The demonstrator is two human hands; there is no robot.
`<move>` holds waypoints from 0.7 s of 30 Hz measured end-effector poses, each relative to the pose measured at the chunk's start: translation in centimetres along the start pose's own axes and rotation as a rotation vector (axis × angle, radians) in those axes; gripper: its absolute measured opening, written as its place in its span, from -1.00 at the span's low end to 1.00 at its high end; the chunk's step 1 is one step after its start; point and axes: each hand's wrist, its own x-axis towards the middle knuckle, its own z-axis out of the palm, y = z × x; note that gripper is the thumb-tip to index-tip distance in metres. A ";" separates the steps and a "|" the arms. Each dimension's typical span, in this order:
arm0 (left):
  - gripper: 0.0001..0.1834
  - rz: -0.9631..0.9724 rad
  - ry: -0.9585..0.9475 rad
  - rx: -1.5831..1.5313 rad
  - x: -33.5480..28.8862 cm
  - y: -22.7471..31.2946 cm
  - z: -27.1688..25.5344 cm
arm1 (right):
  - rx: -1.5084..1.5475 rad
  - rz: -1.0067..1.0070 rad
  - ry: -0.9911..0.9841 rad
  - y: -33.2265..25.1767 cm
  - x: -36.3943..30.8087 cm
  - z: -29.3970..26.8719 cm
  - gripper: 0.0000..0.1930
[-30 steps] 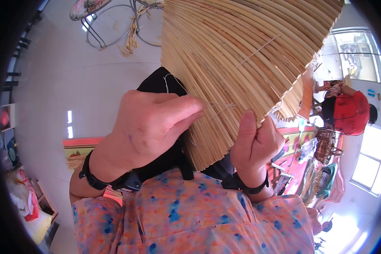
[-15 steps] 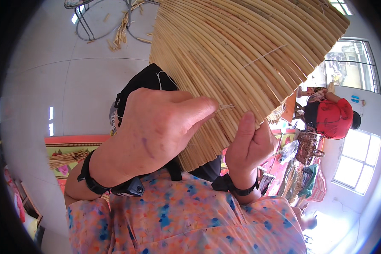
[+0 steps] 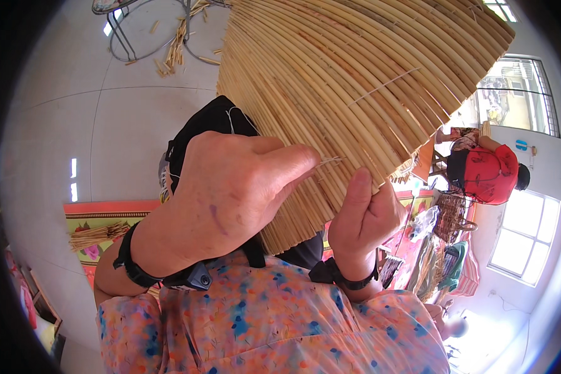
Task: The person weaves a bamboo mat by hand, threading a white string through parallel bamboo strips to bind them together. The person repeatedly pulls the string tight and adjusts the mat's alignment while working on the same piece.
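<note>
A stiff mat of straight, straw-coloured stalks (image 3: pixel 305 81), joined by pale stitches, spreads from my lap to the far right. My left hand (image 3: pixel 230 190) is closed in a pinch over the mat's near part. A short white thread (image 3: pixel 331 160) runs out from its thumb and finger across the stalks. My right hand (image 3: pixel 364 218) grips the mat's lower right edge, thumb on top and fingers curled beneath, partly hidden. Another pale thread (image 3: pixel 383 86) lies slantwise over the stalks farther up.
At the far left, cut stalk pieces (image 3: pixel 176 53) litter the floor beside a metal-legged stool (image 3: pixel 121 31). A stalk bundle (image 3: pixel 96 235) lies on a flowered cloth (image 3: pixel 115 212) at left. To the right sit a person in red (image 3: pixel 489 174) and a wicker basket (image 3: pixel 452 218).
Almost nothing differs. The mat's near edge and my right hand have shifted very slightly left and nearer; both hands keep their hold.
</note>
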 end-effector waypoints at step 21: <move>-0.81 -0.007 -0.073 0.042 0.7 0.7 -0.9 | 0.054 -0.042 0.042 0.4 0.0 0.3 -0.88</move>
